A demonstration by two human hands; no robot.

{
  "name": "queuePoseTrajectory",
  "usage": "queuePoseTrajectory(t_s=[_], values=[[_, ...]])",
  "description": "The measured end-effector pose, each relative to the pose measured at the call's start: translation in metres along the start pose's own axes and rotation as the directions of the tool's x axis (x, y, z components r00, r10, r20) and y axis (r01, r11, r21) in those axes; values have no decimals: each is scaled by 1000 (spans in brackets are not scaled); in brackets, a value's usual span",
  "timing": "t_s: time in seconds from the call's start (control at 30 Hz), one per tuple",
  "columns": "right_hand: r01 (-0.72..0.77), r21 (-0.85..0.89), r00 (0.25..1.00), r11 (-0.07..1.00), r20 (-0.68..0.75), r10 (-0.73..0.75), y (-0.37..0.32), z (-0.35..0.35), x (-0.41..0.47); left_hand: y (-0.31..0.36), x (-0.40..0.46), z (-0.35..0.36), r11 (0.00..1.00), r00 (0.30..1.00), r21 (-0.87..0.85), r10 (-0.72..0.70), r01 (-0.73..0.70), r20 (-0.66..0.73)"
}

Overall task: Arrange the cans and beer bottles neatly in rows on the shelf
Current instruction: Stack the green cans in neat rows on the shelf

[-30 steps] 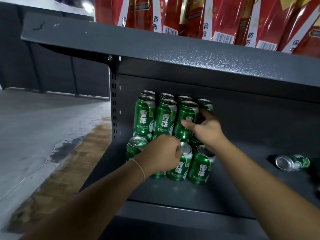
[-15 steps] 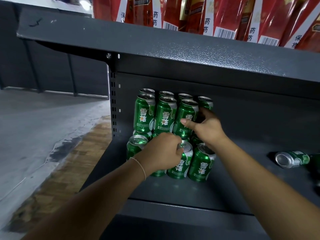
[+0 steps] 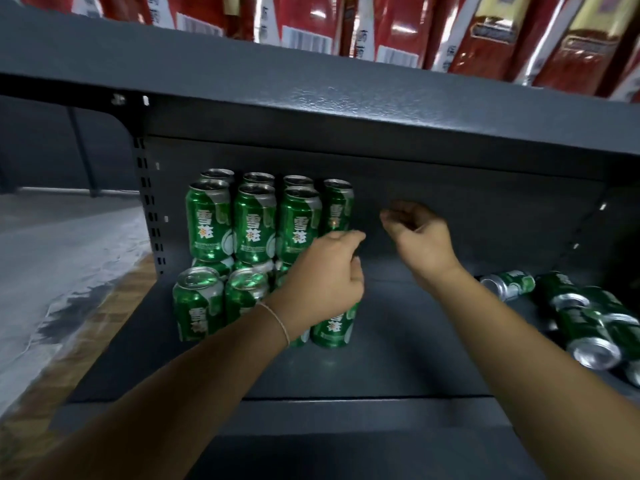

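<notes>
Green beer cans stand at the left of the dark grey shelf (image 3: 398, 362) in two layers. The upper layer (image 3: 254, 226) holds several upright cans, and a front row on the shelf floor includes one can at the left (image 3: 197, 303) and one at the right (image 3: 334, 329). My left hand (image 3: 325, 275) hovers in front of the stack with loosely curled fingers and holds nothing; it hides part of the front row. My right hand (image 3: 420, 233) is in the air to the right of the stack, loosely curled and holding nothing.
Several green cans (image 3: 588, 334) lie on their sides at the right end of the shelf, one (image 3: 509, 284) nearest the back. The upper shelf board (image 3: 346, 109) overhangs close above, with red packages (image 3: 398, 26) on it. Concrete floor is at the left.
My right hand has let go of the upper-layer can and moved right, away from the stack. My left hand has lifted off the front can. The view has shifted right, showing more lying cans.
</notes>
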State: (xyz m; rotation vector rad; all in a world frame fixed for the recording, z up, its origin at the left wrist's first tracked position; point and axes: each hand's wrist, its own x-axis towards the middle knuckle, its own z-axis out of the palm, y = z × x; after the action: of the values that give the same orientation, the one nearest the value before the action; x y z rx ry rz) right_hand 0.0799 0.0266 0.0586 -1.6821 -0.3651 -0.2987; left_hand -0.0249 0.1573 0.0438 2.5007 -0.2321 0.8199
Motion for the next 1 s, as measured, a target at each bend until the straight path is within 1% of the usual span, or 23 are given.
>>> queuePoseTrajectory(t_s=[0.2,0.3,0.37,0.43,0.5,0.63,0.7,0.77,0.8,0.87,1.0], values=[[-25,-70,997,997,-70,20,16,-80,13,50,32,56,999,998,-25,29,-28,61],[-53,-131,993,990,-110,38,30,-120,23,76,48,83,999,991,-42,40,-35,124],[-89,-164,986,982,-153,64,43,-144,32,90,58,101,998,983,-52,52,-43,174],[-161,-225,974,961,-191,119,62,-166,43,102,66,119,997,974,-54,66,-55,217],[-251,-278,954,927,-233,189,82,-187,54,111,73,136,997,966,-66,62,-47,252],[-426,-349,896,835,-289,336,125,-221,72,122,83,166,996,957,-86,5,21,289],[-497,-333,860,801,-309,406,143,-234,78,126,87,178,995,952,-87,-19,48,307],[-563,-270,816,781,-335,472,151,-240,82,128,90,187,994,948,-79,-46,74,316],[-591,-256,795,765,-346,499,155,-242,84,129,91,192,993,947,-74,-59,87,317],[-636,-288,764,716,-361,534,162,-244,89,130,92,200,992,945,-71,-81,109,318],[-657,-370,753,657,-366,547,173,-240,98,131,91,213,989,940,-66,-105,133,326]])
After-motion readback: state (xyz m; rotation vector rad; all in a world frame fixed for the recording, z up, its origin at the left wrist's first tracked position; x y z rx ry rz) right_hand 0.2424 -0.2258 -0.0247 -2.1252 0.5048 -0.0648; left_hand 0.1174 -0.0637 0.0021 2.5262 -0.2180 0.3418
